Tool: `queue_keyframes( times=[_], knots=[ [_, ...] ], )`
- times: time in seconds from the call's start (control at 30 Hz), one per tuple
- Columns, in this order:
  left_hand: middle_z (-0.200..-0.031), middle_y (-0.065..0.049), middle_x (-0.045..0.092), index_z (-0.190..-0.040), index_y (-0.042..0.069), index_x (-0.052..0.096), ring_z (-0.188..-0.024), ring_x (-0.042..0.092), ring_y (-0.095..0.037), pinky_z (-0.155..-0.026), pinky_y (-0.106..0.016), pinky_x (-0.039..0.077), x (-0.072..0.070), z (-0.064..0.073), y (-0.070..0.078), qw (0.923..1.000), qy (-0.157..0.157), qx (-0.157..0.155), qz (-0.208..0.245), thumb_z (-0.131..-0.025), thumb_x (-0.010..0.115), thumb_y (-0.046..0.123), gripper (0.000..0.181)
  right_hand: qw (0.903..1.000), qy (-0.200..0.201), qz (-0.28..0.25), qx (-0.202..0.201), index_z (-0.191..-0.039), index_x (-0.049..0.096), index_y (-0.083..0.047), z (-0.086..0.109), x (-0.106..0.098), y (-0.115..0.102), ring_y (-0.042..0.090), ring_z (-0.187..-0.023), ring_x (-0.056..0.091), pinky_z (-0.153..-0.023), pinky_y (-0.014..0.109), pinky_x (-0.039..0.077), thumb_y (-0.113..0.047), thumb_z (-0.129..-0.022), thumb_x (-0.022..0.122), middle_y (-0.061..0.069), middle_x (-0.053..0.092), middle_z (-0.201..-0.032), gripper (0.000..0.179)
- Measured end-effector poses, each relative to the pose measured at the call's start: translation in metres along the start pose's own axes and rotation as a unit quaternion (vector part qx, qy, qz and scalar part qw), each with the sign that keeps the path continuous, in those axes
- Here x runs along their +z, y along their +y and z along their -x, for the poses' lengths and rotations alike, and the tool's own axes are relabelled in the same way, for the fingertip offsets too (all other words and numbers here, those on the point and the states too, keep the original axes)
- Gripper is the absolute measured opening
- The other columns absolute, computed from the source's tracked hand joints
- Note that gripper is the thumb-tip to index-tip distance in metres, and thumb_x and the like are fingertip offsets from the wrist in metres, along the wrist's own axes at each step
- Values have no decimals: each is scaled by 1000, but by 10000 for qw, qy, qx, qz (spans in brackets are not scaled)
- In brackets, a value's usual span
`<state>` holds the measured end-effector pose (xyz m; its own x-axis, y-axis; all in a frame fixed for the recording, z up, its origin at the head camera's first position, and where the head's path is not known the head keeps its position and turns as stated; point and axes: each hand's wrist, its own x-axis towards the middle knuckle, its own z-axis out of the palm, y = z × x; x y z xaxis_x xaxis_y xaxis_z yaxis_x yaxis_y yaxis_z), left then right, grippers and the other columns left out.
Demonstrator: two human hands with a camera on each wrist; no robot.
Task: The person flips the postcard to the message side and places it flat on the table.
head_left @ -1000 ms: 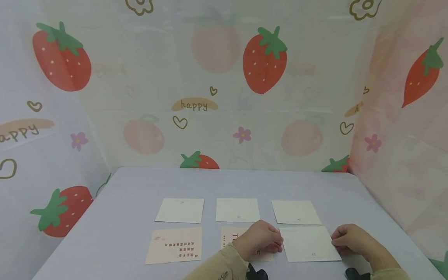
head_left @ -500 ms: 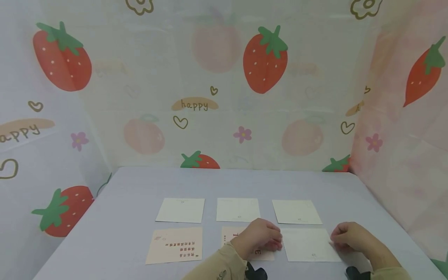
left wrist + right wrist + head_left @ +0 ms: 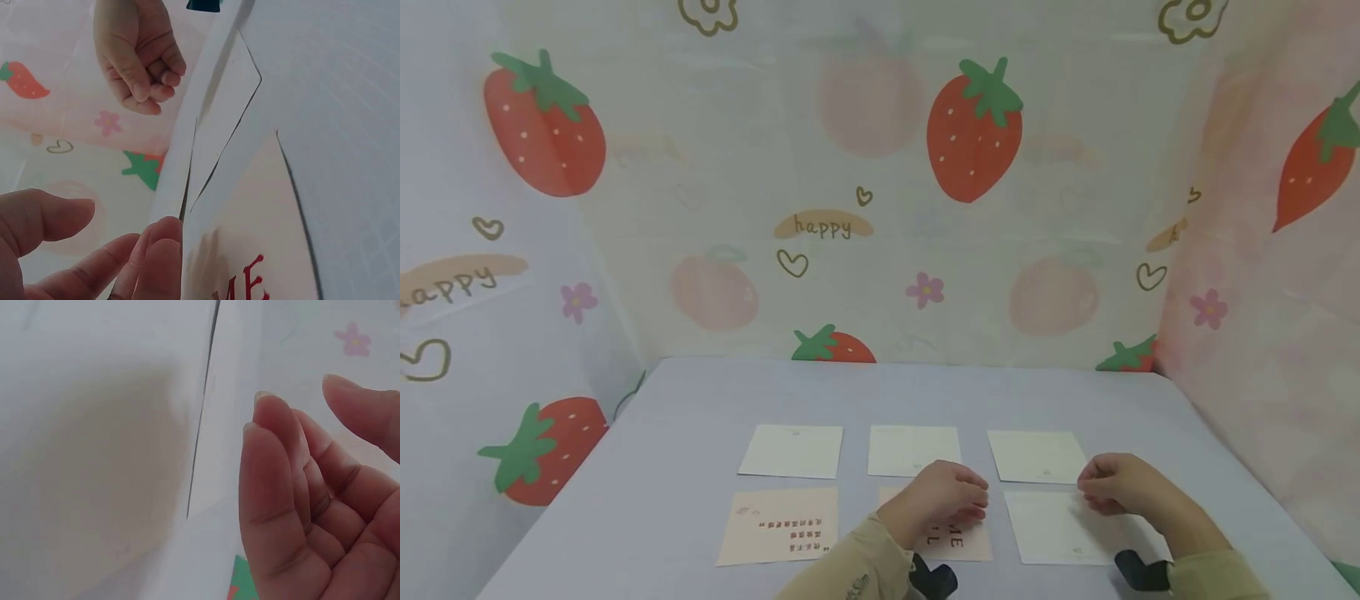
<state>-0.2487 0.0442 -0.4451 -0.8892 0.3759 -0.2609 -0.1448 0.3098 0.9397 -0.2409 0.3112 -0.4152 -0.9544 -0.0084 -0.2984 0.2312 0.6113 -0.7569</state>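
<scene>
Khaki sleeves [image 3: 853, 557] — dark lettering [image 3: 857, 587] along the left one — with black wrist-worn fittings [image 3: 1141, 572].

Left hand [image 3: 942, 502], right hand [image 3: 1126, 492] apart; both hands loosely curved, thumbs [image 3: 362, 412] clear of fingers [image 3: 269, 494], forearms [image 3: 853, 558] angled inward

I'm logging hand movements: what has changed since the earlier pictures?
The near-right white card was let go: the left hand drew leftward off its edge, and the right hand moved left and forward, now above its right side. The other five cards stayed put.
</scene>
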Motion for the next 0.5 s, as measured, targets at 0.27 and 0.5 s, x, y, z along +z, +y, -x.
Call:
queue_keyframes(
  times=[0.27, 0.5],
  knots=[
    [-80, -6, 66, -102, 2, 65, -71, 65, -15, -64, -29, 54, -28, 8, -6, 9999, 149, 55, -59, -84, 61, 11, 20, 9994, -81, -261, -219, -95, 58, 5, -6, 16, -19, 18, -70, 60, -65, 32, 53, -8, -86, 60, 10, 62, -78, 16],
    [-84, -8, 66, -105, -1, 63, -75, 65, -17, -67, -29, 54, -55, 16, -12, 9995, 295, 22, 124, -86, 59, 11, 22, 9968, -307, -510, -529, -95, 57, 6, -9, 27, -29, 20, -73, 62, -67, 33, 54, -9, -86, 59, 12, 63, -81, 17]
  ],
)
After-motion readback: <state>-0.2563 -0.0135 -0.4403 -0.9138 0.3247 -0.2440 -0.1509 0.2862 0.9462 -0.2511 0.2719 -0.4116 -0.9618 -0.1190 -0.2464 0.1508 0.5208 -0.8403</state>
